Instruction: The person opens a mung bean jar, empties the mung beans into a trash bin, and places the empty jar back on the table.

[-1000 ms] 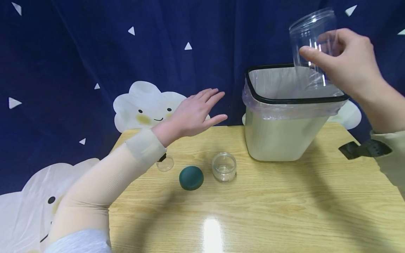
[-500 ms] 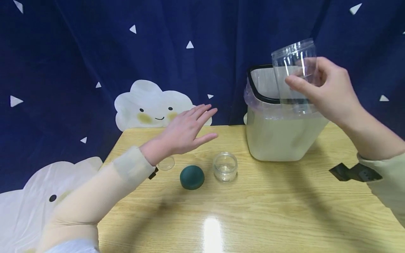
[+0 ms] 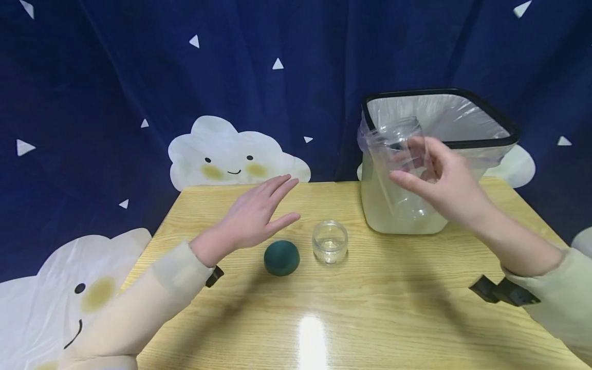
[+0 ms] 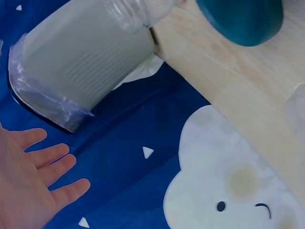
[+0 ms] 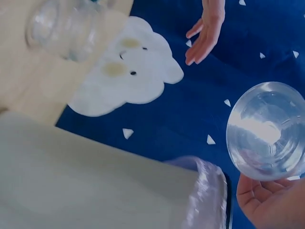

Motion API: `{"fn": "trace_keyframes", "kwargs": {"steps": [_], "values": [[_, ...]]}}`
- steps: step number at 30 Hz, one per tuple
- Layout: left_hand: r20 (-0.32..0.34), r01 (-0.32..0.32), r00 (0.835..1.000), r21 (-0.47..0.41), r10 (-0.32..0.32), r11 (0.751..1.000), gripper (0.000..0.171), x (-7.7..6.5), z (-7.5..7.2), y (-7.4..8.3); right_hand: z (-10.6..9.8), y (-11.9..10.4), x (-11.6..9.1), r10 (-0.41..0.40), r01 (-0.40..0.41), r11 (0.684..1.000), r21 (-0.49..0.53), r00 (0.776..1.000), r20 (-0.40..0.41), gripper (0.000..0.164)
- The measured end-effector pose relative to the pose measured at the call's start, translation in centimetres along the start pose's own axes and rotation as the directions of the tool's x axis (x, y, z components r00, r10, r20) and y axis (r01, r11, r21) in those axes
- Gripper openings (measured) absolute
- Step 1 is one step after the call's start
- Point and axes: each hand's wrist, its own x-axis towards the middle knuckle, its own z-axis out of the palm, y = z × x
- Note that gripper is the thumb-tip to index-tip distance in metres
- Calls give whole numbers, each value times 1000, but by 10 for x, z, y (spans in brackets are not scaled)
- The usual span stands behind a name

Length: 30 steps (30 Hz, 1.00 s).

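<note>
My right hand [image 3: 450, 180] grips a clear plastic jar [image 3: 402, 195], thumb on one side and fingers on the other, in front of the bin. In the right wrist view the jar's round bottom [image 5: 267, 136] faces the camera. My left hand [image 3: 252, 213] hovers over the table with fingers extended, holding nothing. Below and right of it, a dark green rounded object [image 3: 281, 258] sits on the wood. Beside that stands a small clear jar [image 3: 330, 244]. A clear round piece [image 4: 298, 107] shows at the left wrist view's right edge; my left hand hides it from the head view.
A pale waste bin [image 3: 393, 216] with a black rim and plastic liner stands at the table's back right. Behind the wooden table [image 3: 370, 308] hangs a dark blue curtain [image 3: 277, 31] with white clouds and triangles.
My right hand has lowered the clear jar and brought it leftward, from above the bin's opening to before its front wall. My left hand has moved down and left, fingers still extended.
</note>
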Motion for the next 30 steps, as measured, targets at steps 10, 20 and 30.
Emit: {"fn": "trace_keyframes", "kwargs": {"steps": [10, 20, 30], "values": [[10, 139, 990, -100, -138, 985, 69, -17, 11, -16, 27, 27, -16, 8, -3, 997, -78, 998, 61, 52], [9, 265, 964, -176, -267, 948, 66, -35, 23, -42, 50, 59, -32, 31, -18, 995, -95, 991, 129, 57], [29, 342, 939, -214, -344, 915, 67, -42, 27, -58, 64, 83, -48, 45, -36, 998, -58, 984, 172, 62]]}}
